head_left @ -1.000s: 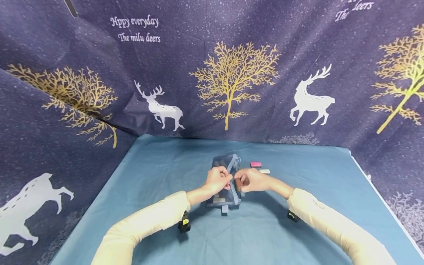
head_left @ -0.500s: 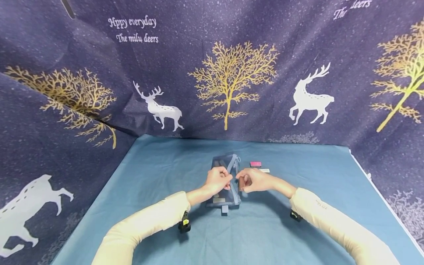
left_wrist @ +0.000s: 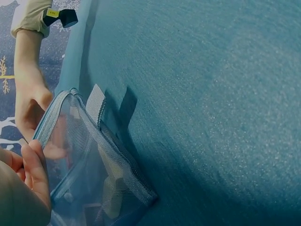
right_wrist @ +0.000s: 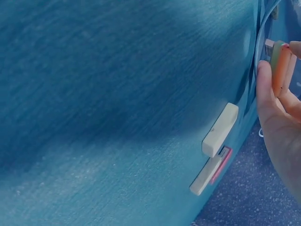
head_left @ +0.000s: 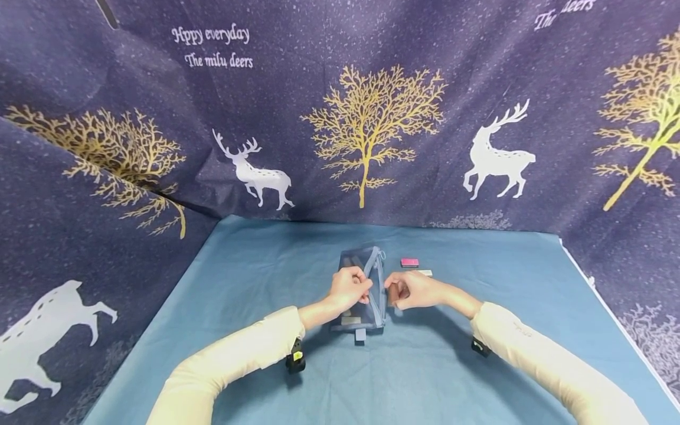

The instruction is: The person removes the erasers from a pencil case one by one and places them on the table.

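My left grip [head_left: 350, 287] is closed in a pinch on one zip tape of a blue mesh zip pouch [left_wrist: 108, 146]. The pouch lies on the blue cloth-covered surface [head_left: 414, 378], its long side running away from me. Its zip tapes stand parted, forming a mouth along the right-hand side. A ring-shaped zip pull [head_left: 382, 255] sits at the far corner; a pale fabric tab [left_wrist: 96, 102] projects from the near end.

My right grip [head_left: 410, 289] holds an orange block [right_wrist: 281, 70] between thumb and fingers, just to the right of the pouch mouth. A green layer runs along one side of this block. A small pale piece [right_wrist: 269, 47] shows beside its upper end in the right wrist view; I cannot tell whether the two are joined. Contact between my right fingertips and the pouch edge cannot be confirmed.

Contents are partly visible through the mesh: a pale block [head_left: 351, 321] at the near end and darker pieces at the far end, too indistinct to identify.

Two further blocks rest on the surface beyond my right grip: a pink block [head_left: 409, 262] and a white block [right_wrist: 220, 129], near each other, the pink one farther from me.
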Motion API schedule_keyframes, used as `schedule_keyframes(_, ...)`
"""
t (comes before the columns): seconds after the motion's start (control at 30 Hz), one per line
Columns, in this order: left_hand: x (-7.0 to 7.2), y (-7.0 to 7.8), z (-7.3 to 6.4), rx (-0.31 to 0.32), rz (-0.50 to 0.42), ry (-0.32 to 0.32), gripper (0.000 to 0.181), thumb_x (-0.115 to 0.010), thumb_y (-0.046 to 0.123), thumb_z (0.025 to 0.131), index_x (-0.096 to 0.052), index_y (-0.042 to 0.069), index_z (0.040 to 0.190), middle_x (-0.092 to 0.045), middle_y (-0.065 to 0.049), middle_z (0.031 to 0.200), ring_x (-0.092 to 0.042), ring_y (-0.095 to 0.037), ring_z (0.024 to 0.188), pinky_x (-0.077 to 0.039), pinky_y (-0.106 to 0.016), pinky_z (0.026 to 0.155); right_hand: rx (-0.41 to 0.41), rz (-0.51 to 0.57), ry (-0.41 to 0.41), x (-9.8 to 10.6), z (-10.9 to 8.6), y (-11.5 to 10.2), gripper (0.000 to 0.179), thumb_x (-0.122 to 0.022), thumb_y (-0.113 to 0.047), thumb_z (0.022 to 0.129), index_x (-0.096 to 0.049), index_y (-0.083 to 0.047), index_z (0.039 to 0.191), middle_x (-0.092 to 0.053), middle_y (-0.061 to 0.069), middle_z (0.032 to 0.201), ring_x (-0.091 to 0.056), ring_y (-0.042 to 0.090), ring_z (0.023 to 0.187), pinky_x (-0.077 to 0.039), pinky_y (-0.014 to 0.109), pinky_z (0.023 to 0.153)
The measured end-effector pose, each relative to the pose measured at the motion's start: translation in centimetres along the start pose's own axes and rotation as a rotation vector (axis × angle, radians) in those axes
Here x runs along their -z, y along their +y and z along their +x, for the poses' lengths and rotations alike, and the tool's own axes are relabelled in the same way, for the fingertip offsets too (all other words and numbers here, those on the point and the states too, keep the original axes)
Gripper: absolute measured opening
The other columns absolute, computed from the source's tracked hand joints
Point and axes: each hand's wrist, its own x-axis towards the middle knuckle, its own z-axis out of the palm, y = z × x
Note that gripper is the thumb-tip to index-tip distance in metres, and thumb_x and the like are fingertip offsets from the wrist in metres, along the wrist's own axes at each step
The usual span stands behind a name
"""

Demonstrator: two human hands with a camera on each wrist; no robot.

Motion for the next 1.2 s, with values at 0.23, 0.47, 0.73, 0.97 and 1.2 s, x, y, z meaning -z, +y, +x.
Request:
schedule_keyframes(0.23,-0.1,-0.3,0.1,0.011,-0.006,-0.008,0.01,-0.06,0.009,0.08,-0.056,0.004,0.071,-0.059,-0.003,0.054,-0.061,-0.011,0.045,-0.055,-0.027,0.05,0.034,-0.003,-0.022,-0.1,-0.5,0.3,0.031,-0.064,-0.006,0.076,-0.055,0.0,0.105,-0.061,0.005,0.089,-0.062,0.006,0.074,-0.054,0.023,0.071)
schedule_keyframes(0.47,-0.1,-0.2,0.2,0.01,-0.007,-0.001,0.01,-0.059,0.007,0.08,-0.056,0.004,0.071,-0.06,-0.003,0.054,-0.061,-0.011,0.044,-0.056,-0.03,0.052,-0.05,0.096,-0.059,0.2,-1.1,0.3,0.023,-0.07,-0.009,0.078,-0.053,-0.003,0.092,-0.063,0.008,0.089,-0.067,0.011,0.083,-0.055,0.022,0.072)
schedule_keyframes(0.73,-0.1,-0.4,0.1,0.017,-0.027,-0.007,0.009,-0.059,0.007,0.08,-0.057,0.003,0.072,-0.06,-0.004,0.055,-0.062,-0.013,0.045,-0.056,-0.029,0.051,-0.066,0.057,-0.067,0.4,-1.7,0.5,0.021,-0.07,-0.014,0.078,-0.062,-0.008,0.096,-0.068,0.002,0.091,-0.067,0.008,0.083,-0.055,0.02,0.073)
schedule_keyframes(0.97,-0.1,-0.4,0.1,0.015,-0.025,-0.003,0.009,-0.059,0.008,0.08,-0.057,0.003,0.071,-0.059,-0.004,0.054,-0.061,-0.011,0.045,-0.056,-0.031,0.053,-0.045,0.001,-0.042,0.5,-1.9,0.7,0.021,-0.07,-0.02,0.079,-0.065,-0.011,0.098,-0.069,-0.001,0.091,-0.066,0.008,0.084,-0.054,0.018,0.076)
schedule_keyframes(1.2,-0.1,-0.2,0.1,0.002,-0.019,-0.004,0.009,-0.058,0.008,0.079,-0.057,0.003,0.072,-0.059,-0.003,0.054,-0.061,-0.011,0.044,-0.057,-0.035,0.055,-0.045,-0.063,-0.028,0.7,-2.1,0.8,0.018,-0.07,-0.023,0.078,-0.066,-0.016,0.095,-0.067,-0.005,0.09,-0.064,0.005,0.084,-0.053,0.02,0.077)
